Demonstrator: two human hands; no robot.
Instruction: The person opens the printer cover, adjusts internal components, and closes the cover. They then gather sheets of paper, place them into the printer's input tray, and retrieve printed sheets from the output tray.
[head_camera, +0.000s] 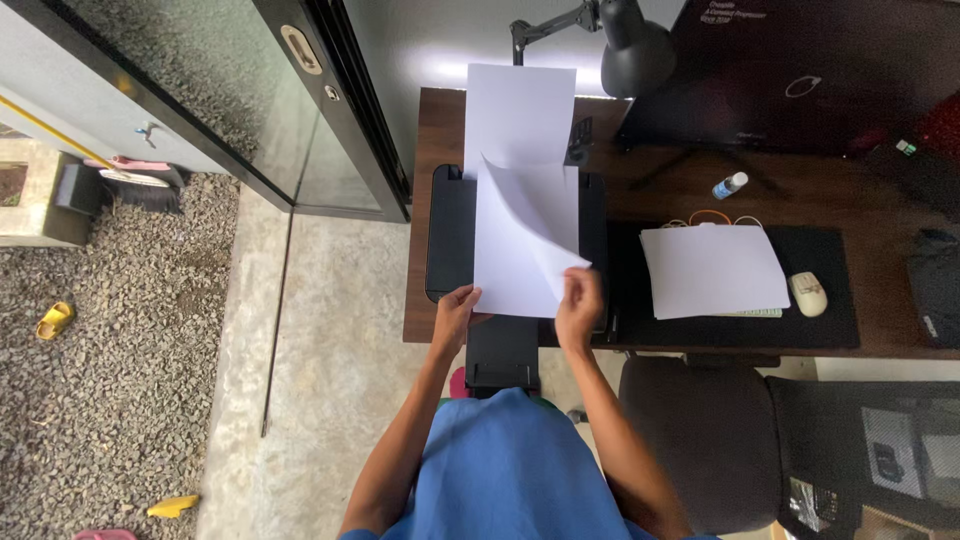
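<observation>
A black printer (451, 232) sits at the left end of a dark wooden desk (425, 130). White paper (520, 115) stands upright in its rear feed. Over the printer I hold a white sheet (515, 260). My left hand (455, 310) grips its lower left corner. My right hand (580, 300) pinches a curled-over edge of the sheet at its lower right, so part of the sheet folds forward. The printer's black output tray (502, 352) sticks out toward me below the hands.
A stack of white paper (712, 270) lies on a black desk mat (830, 300) beside a white mouse (807, 293). A black desk lamp (630, 45), a small bottle (729, 185) and a dark monitor (800, 70) stand behind. A dark office chair (700, 430) is to my right.
</observation>
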